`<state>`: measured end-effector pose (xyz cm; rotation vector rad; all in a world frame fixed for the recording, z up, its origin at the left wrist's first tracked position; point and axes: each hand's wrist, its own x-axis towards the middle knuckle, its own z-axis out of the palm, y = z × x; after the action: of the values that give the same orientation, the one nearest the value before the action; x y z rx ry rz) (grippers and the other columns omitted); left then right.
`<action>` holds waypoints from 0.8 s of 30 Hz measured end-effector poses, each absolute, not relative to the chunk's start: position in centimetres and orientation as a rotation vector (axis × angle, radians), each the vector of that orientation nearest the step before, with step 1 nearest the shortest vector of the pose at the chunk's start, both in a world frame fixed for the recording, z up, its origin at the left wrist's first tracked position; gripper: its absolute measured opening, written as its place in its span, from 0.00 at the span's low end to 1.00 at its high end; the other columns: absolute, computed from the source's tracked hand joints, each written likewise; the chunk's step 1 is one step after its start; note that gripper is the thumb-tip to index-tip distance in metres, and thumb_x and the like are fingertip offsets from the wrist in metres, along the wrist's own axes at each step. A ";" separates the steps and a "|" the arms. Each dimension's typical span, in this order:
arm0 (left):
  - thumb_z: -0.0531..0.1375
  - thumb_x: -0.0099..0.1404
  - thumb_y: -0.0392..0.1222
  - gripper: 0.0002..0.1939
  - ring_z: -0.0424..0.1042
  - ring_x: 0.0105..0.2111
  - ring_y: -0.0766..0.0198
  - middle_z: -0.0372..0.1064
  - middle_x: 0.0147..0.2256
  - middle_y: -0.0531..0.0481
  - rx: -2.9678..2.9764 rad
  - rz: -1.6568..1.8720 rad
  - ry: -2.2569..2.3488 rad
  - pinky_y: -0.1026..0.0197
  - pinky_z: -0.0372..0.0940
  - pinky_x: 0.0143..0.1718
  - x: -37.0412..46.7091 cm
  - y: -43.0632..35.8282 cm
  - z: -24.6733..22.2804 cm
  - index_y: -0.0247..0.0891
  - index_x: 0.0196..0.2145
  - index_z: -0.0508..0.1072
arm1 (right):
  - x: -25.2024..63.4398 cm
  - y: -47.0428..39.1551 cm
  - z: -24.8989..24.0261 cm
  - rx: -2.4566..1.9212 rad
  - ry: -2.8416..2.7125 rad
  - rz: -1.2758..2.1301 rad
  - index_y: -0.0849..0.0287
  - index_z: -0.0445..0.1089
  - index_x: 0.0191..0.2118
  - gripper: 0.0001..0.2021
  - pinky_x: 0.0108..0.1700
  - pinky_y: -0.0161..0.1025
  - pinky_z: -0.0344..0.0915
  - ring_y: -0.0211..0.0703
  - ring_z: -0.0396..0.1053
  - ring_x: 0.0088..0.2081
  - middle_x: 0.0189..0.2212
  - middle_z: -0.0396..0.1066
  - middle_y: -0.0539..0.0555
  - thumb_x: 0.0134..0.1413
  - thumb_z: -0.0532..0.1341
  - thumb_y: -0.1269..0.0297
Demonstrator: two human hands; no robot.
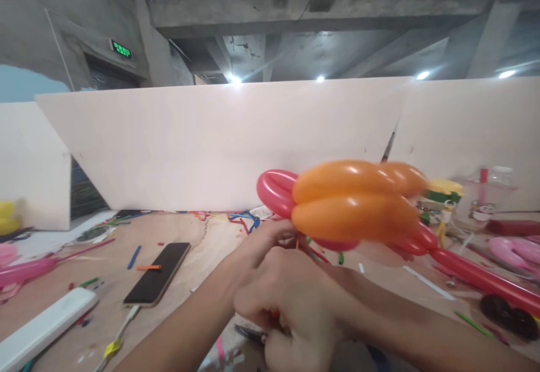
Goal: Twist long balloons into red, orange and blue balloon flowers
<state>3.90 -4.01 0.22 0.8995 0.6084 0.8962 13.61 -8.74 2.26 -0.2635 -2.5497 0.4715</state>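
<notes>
Left hand (270,242) and curled right hand (295,299) overlap, lower centre, their grip unclear; right of centre, a glossy orange-and-red twisted-balloon bundle (350,200) lies nearly level, red loop (276,189) pointing left. Upper-left lit green sign (122,49) reads EXIT.

Field of view: I face a long pale panel (211,147) behind my brown worktable (179,228). Overhead, bare concrete beams (253,6), small glaring lamps (235,80). Upper left: grey wall (97,0), green-lit sign (121,49).
</notes>
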 end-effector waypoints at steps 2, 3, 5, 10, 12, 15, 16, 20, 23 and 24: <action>0.62 0.53 0.36 0.09 0.61 0.15 0.72 0.57 0.14 0.56 0.791 0.872 0.575 0.70 0.57 0.17 4.2 -3.1 1.7 0.33 0.18 0.67 | 13.4 -8.3 2.1 -0.262 -2.466 0.436 0.56 0.45 0.17 0.08 0.21 0.35 0.42 0.32 0.43 0.18 0.13 0.44 0.42 0.25 0.49 0.71; 0.62 0.54 0.35 0.09 0.62 0.16 0.72 0.59 0.15 0.55 0.702 0.896 0.560 0.71 0.58 0.17 4.3 -2.9 2.0 0.32 0.20 0.67 | 13.5 -8.1 2.0 -0.259 -2.404 0.411 0.56 0.46 0.17 0.08 0.21 0.35 0.41 0.32 0.42 0.18 0.13 0.43 0.42 0.24 0.49 0.71; 0.60 0.57 0.33 0.07 0.63 0.17 0.74 0.61 0.16 0.54 0.510 0.976 0.523 0.74 0.59 0.17 4.3 -2.7 2.4 0.31 0.22 0.68 | 13.6 -7.9 1.5 -0.248 -2.293 0.389 0.56 0.46 0.18 0.07 0.21 0.34 0.42 0.32 0.42 0.18 0.14 0.42 0.42 0.24 0.48 0.71; 0.52 0.64 0.29 0.07 0.64 0.19 0.75 0.65 0.22 0.51 0.385 1.143 0.263 0.75 0.62 0.19 3.4 -2.2 2.9 0.30 0.29 0.68 | 13.5 -8.6 -1.2 -0.228 -2.336 0.549 0.56 0.48 0.19 0.06 0.22 0.32 0.46 0.32 0.46 0.18 0.15 0.45 0.42 0.28 0.49 0.71; 0.51 0.64 0.28 0.08 0.65 0.19 0.75 0.65 0.22 0.50 0.401 1.176 0.287 0.75 0.61 0.18 2.8 -1.7 3.1 0.30 0.30 0.68 | 13.5 -8.9 -2.1 -0.188 -2.416 0.619 0.56 0.49 0.20 0.06 0.23 0.31 0.49 0.32 0.47 0.18 0.16 0.47 0.42 0.30 0.49 0.71; 0.51 0.63 0.27 0.07 0.65 0.19 0.73 0.66 0.22 0.49 0.421 1.225 0.403 0.73 0.63 0.20 1.9 -0.5 3.1 0.29 0.30 0.67 | 13.7 -9.4 -3.0 -0.164 -2.459 0.674 0.55 0.47 0.21 0.07 0.24 0.30 0.52 0.32 0.50 0.19 0.16 0.48 0.43 0.32 0.49 0.72; 0.51 0.63 0.27 0.08 0.65 0.18 0.74 0.65 0.21 0.50 0.436 1.243 0.412 0.73 0.63 0.20 1.6 -0.1 3.0 0.29 0.29 0.67 | 13.7 -9.5 -3.3 -0.149 -2.456 0.705 0.55 0.47 0.21 0.07 0.24 0.30 0.53 0.32 0.51 0.19 0.15 0.48 0.43 0.32 0.48 0.72; 0.49 0.61 0.25 0.10 0.57 0.14 0.76 0.60 0.19 0.54 0.510 1.264 0.382 0.75 0.52 0.13 1.2 0.9 2.4 0.32 0.24 0.63 | 13.4 -9.5 -5.1 -0.063 -2.507 0.683 0.55 0.48 0.20 0.05 0.23 0.32 0.51 0.34 0.52 0.19 0.14 0.48 0.44 0.36 0.49 0.69; 0.51 0.56 0.23 0.10 0.51 0.12 0.77 0.53 0.16 0.57 0.548 1.219 0.389 0.74 0.46 0.12 1.9 0.5 1.9 0.33 0.22 0.61 | 13.0 -8.6 -5.9 -0.214 -2.628 0.259 0.55 0.49 0.19 0.08 0.22 0.34 0.49 0.35 0.51 0.18 0.14 0.48 0.44 0.35 0.53 0.68; 0.51 0.55 0.23 0.10 0.50 0.12 0.77 0.52 0.16 0.58 0.564 1.190 0.394 0.74 0.46 0.12 2.3 0.3 1.7 0.33 0.21 0.61 | 12.9 -8.0 -5.8 -0.314 -2.625 0.098 0.55 0.50 0.19 0.08 0.22 0.34 0.49 0.36 0.51 0.18 0.14 0.49 0.44 0.33 0.53 0.68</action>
<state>2.28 0.29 1.67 0.5637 0.3940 1.1900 12.85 -8.04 -5.80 -0.3136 -2.6249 0.0977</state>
